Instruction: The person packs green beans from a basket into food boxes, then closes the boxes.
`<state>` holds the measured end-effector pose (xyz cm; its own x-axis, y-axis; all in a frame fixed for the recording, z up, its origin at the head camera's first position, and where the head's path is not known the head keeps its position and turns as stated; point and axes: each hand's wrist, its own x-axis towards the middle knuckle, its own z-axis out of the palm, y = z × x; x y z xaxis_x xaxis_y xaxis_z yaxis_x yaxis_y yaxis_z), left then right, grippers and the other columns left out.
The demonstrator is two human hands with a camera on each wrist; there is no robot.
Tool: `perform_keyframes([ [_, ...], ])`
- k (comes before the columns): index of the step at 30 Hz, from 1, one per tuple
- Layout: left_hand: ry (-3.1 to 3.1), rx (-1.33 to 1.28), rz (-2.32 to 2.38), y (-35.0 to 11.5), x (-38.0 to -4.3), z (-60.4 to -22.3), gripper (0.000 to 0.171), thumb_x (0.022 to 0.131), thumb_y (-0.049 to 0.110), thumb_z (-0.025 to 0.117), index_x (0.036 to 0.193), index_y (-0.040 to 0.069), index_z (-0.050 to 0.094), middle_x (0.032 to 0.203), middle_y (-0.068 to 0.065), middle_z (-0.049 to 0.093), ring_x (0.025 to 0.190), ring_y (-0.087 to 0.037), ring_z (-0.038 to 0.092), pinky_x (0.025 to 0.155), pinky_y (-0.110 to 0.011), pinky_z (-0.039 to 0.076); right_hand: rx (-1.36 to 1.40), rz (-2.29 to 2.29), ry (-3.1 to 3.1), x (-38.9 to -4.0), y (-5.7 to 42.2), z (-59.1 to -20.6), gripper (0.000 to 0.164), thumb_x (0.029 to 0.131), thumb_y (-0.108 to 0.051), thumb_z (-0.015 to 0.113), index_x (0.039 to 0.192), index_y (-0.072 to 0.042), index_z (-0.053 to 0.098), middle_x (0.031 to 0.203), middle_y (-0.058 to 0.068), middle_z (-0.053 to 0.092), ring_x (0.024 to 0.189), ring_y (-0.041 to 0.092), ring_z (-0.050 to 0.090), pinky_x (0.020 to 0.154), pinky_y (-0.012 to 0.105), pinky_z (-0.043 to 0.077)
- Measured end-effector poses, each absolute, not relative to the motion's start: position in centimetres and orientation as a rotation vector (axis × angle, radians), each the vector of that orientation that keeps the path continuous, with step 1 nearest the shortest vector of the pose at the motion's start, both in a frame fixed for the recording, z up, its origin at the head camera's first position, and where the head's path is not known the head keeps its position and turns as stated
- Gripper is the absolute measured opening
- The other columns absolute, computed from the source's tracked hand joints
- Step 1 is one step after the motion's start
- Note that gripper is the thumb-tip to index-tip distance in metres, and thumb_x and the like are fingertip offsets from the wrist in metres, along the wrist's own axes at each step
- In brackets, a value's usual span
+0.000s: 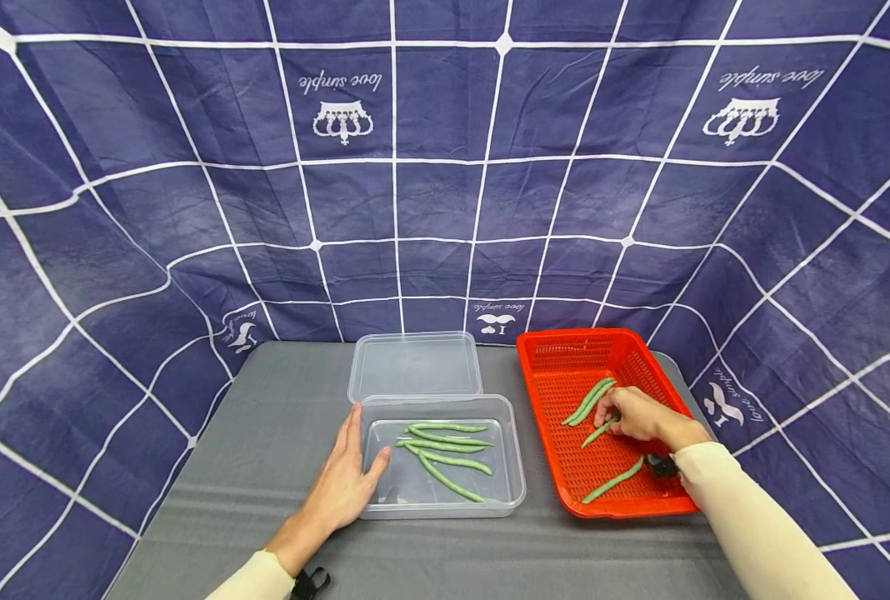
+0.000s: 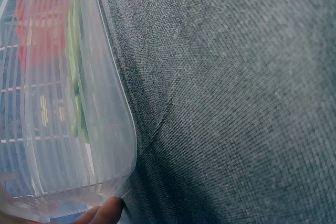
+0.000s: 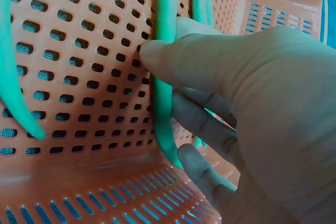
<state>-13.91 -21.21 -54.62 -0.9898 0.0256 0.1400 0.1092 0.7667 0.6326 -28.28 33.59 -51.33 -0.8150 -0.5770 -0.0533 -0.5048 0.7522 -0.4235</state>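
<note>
Inside the red basket (image 1: 550, 454), my right hand (image 1: 636, 414) pinches a green bean (image 3: 165, 98) between thumb and fingers, as the right wrist view shows close up. Two or so more beans (image 1: 587, 402) lie beyond that hand, and a single bean (image 1: 613, 481) lies nearer the basket's front. At the left end of a clear plastic container (image 1: 518, 467), my left hand (image 1: 346, 475) rests against the wall with fingers extended and thumb over the rim. Several green beans (image 1: 452, 447) lie spread on the container's floor.
A clear flat lid (image 1: 415, 367) lies behind the container. Grey cloth (image 1: 265, 417) covers the table, and a blue white-lined curtain (image 1: 445, 200) rises at its back and sides. The basket stands to the right of the container, with a gap between them.
</note>
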Motion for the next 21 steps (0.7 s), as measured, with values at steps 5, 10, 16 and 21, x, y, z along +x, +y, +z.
perform_keyframes([
  [5,-2.834,-0.104,-1.025,-21.17,-13.91,-54.54,0.097,0.117,0.045,0.068,0.185,0.000,0.017,0.191,-0.027,0.027,0.172,-0.051,0.042,0.136,-0.068,0.043,-0.849,-0.584,2.757,-28.28,33.51,-51.42,0.028,0.083,0.008,0.091,0.091,-0.017,0.083,0.093,-0.006,0.076,0.088,0.004,0.070,0.081,0.025,0.060],
  [10,-2.831,-0.098,-1.027,-21.12,-13.92,-54.56,0.096,0.117,0.044,0.069,0.185,0.000,0.019,0.191,-0.027,0.028,0.171,-0.052,0.044,0.135,-0.068,0.044,-0.875,-0.603,2.747,-28.24,33.56,-51.42,0.027,0.084,0.009,0.091,0.092,-0.015,0.082,0.092,-0.004,0.077,0.087,0.005,0.069,0.080,0.024,0.059],
  [16,-2.832,-0.101,-1.023,-21.21,-13.94,-54.71,0.097,0.116,0.044,0.069,0.185,0.000,0.017,0.191,-0.027,0.027,0.171,-0.052,0.044,0.135,-0.068,0.044,-0.936,-0.610,2.767,-28.26,33.37,-51.20,0.027,0.089,0.006,0.092,0.092,-0.019,0.081,0.092,-0.010,0.078,0.088,0.001,0.069,0.080,0.025,0.060],
  [21,-2.827,-0.108,-1.016,-21.24,-13.93,-54.72,0.097,0.116,0.045,0.069,0.185,-0.001,0.018,0.191,-0.028,0.028,0.170,-0.053,0.045,0.135,-0.068,0.044,-0.935,-0.613,2.803,-28.11,33.20,-50.68,0.028,0.092,0.004,0.092,0.091,-0.022,0.080,0.092,-0.012,0.078,0.088,-0.001,0.068,0.080,0.026,0.059],
])
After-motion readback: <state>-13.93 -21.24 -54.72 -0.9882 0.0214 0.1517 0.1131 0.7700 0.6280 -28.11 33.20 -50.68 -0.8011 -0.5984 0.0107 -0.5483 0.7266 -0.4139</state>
